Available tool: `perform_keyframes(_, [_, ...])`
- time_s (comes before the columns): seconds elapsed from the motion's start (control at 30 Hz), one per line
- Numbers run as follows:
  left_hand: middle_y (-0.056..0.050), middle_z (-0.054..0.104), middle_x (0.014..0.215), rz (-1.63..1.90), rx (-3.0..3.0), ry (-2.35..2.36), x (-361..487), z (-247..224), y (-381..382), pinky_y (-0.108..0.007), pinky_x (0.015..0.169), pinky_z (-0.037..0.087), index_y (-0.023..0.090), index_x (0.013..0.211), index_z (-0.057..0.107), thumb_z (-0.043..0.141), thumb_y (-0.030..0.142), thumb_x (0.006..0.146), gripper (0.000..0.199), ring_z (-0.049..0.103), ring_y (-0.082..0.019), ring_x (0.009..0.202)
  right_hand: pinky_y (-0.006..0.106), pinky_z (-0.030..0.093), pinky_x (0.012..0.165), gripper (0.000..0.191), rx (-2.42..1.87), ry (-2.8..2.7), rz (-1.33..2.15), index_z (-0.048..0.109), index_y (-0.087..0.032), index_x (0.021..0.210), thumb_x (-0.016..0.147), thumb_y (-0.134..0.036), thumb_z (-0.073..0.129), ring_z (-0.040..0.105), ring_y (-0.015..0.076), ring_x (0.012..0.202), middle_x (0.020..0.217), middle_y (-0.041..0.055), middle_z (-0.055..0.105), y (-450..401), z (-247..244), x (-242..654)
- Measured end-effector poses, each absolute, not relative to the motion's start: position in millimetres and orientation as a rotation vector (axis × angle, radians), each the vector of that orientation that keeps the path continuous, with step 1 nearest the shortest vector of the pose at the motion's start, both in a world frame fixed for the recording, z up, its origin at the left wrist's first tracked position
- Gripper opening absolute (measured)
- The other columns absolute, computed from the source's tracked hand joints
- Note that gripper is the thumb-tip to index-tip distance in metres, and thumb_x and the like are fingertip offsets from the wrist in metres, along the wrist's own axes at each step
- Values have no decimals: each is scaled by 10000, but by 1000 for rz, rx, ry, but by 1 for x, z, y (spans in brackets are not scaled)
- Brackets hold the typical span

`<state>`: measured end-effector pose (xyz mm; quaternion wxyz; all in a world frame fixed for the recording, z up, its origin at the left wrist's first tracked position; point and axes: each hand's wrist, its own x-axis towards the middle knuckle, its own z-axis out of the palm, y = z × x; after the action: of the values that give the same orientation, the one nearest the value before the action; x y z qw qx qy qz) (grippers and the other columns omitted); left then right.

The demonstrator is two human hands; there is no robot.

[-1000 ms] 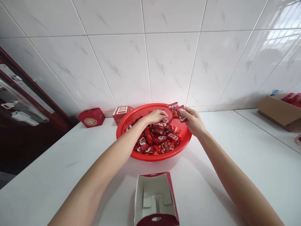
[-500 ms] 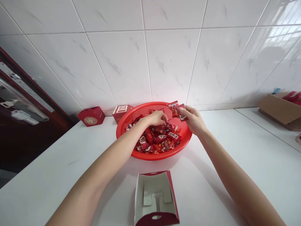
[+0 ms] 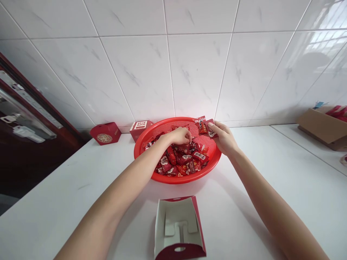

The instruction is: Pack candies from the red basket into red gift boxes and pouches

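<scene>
While my right grip (image 3: 222,139) pinches two packets (image 3: 211,129) between thumb and fingers, I see them fanned by the far right rim of the basket (image 3: 176,179), the front one overlapping the other. Seen from my head camera, their long axes stand nearly upright and almost parallel, tops leaning slightly left. My left grip (image 3: 180,136) has its fingers curled down at the pile (image 3: 185,159) in the basket; the tips are partly hidden, so I cannot tell what they pinch. Packets in the pile point every way. Nearer the camera, an open box (image 3: 181,213) lies on the counter (image 3: 81,195), opening upward, long axis running toward me. Left of the basket sit a peaked box (image 3: 105,133) and a small box (image 3: 140,130); a carton (image 3: 321,128) stands far right by the wall (image 3: 135,72).
</scene>
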<state>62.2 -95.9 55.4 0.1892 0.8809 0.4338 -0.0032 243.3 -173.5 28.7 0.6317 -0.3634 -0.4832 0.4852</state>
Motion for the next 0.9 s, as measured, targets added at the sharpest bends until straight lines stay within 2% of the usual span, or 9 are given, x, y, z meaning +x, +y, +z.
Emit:
perform_keyframes(0.2, [-27, 760, 702, -254, 2220, 1245, 56, 59, -97, -219, 677, 547, 195, 650, 724, 646, 133, 697, 109, 713, -189, 719, 359, 548, 738, 375, -835, -1102, 1092, 705, -231, 787, 679, -563, 841, 650, 213, 765, 785, 31, 723, -174, 29, 242])
perform_keyframes(0.47, [-34, 770, 719, -397, 2162, 1188, 57, 54, -98, -249, 656, 575, 209, 642, 755, 738, 92, 531, 162, 733, -225, 731, 348, 543, 704, 360, -848, -1113, 1078, 689, -231, 774, 694, -554, 827, 625, 197, 708, 724, 12, 691, -177, 30, 241])
perform_keyframes(0.57, [-34, 742, 642, -419, 2180, 1200, 61, 50, -101, -239, 598, 548, 205, 603, 737, 791, 190, 566, 68, 711, -211, 655, 342, 529, 695, 358, -860, -1126, 1077, 689, -228, 785, 702, -553, 817, 636, 204, 731, 736, 15, 690, -177, 30, 241])
perform_keyframes(0.73, [-33, 720, 601, -452, 2227, 1205, 65, 45, -104, -227, 560, 490, 207, 589, 720, 806, 382, 659, 207, 645, -175, 572, 359, 529, 723, 346, -845, -1138, 1090, 691, -232, 777, 710, -546, 819, 638, 210, 728, 710, 11, 675, -178, 32, 240])
perform_keyframes(0.9, [-16, 704, 614, -499, 2237, 1138, 66, 46, -105, -231, 565, 478, 212, 645, 711, 784, 311, 651, 123, 653, -183, 619, 352, 511, 708, 351, -824, -1121, 1120, 697, -230, 780, 700, -540, 842, 634, 205, 711, 732, 16, 689, -178, 30, 241])
